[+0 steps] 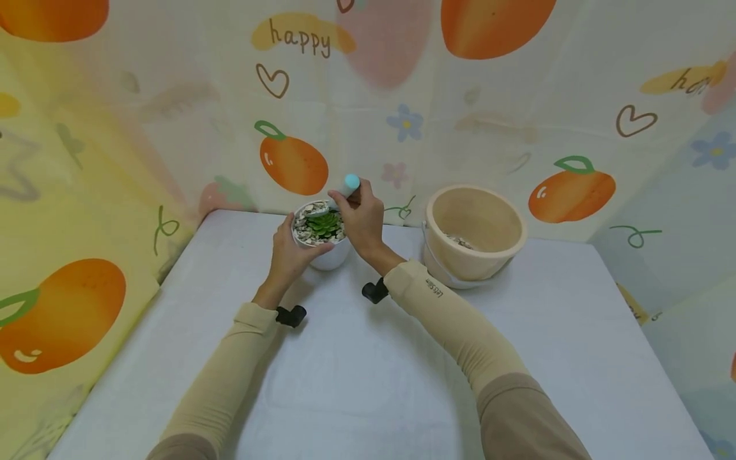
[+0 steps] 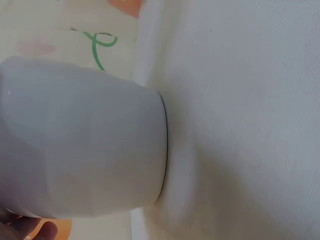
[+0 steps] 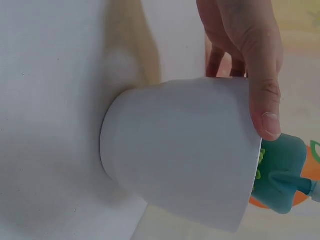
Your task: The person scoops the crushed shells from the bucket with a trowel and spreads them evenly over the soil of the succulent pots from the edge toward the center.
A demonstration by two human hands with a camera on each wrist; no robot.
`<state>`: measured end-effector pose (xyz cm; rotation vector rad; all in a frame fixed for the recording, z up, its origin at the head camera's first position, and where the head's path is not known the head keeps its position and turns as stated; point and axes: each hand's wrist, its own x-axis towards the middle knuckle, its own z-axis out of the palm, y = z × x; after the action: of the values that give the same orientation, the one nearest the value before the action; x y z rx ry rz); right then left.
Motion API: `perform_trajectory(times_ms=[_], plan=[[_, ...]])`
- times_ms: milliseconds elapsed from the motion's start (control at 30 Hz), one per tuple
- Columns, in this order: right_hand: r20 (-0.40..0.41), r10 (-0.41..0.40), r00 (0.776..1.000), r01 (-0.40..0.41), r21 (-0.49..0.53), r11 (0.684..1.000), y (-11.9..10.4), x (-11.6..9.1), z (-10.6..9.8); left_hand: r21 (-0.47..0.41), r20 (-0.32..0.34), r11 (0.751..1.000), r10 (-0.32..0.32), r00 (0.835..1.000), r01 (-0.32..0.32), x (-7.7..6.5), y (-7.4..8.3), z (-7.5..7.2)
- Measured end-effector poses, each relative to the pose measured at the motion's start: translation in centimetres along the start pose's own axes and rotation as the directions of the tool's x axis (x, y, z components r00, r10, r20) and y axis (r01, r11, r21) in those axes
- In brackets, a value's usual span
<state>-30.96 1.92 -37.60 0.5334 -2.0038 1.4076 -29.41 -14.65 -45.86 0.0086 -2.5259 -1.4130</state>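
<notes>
A white pot (image 1: 329, 259) stands upright at the back of the table, holding a green succulent (image 1: 324, 225) ringed by pale pebbles. My left hand (image 1: 289, 253) grips the pot's left side, its thumb over the near rim, as the right wrist view also shows. In my right hand (image 1: 366, 220) is a small trowel by its light blue handle (image 1: 351, 183), tilted over the pot. The trowel's teal blade (image 3: 282, 176) is at the plant, just past the rim. From the left wrist, the pot's smooth wall (image 2: 90, 140) fills much of the view.
To the right stands a cream bucket (image 1: 476, 255) with a white handle and some pebbles at its bottom. A white cloth covers the table (image 1: 356, 377). Behind the pot hangs a printed fabric backdrop (image 1: 345, 121), close to the table's back edge.
</notes>
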Motion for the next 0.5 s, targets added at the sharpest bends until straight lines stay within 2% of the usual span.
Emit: perform_trajectory(times_ms=[100,200,367,500], plan=[[0.01,0.007,1.0,-0.007,0.002,1.0,0.1,0.0,-0.1,-0.018,0.039,1.0,0.01,0.999,-0.009,0.2,-0.1,-0.3],[0.016,0.012,1.0,-0.012,0.002,1.0,0.2,0.0,-0.2,-0.064,0.105,0.998,0.024,0.994,-0.017,0.6,-0.5,-1.0],[0.017,0.003,1.0,-0.004,0.003,1.0,0.3,0.1,-0.3,-0.08,0.231,0.997,0.014,0.973,0.004,1.6,-0.9,-2.0],[0.028,0.002,1.0,-0.002,0.008,1.0,0.3,0.3,-0.5,-0.079,0.274,0.997,-0.001,0.962,0.024,2.1,-0.9,-2.1]])
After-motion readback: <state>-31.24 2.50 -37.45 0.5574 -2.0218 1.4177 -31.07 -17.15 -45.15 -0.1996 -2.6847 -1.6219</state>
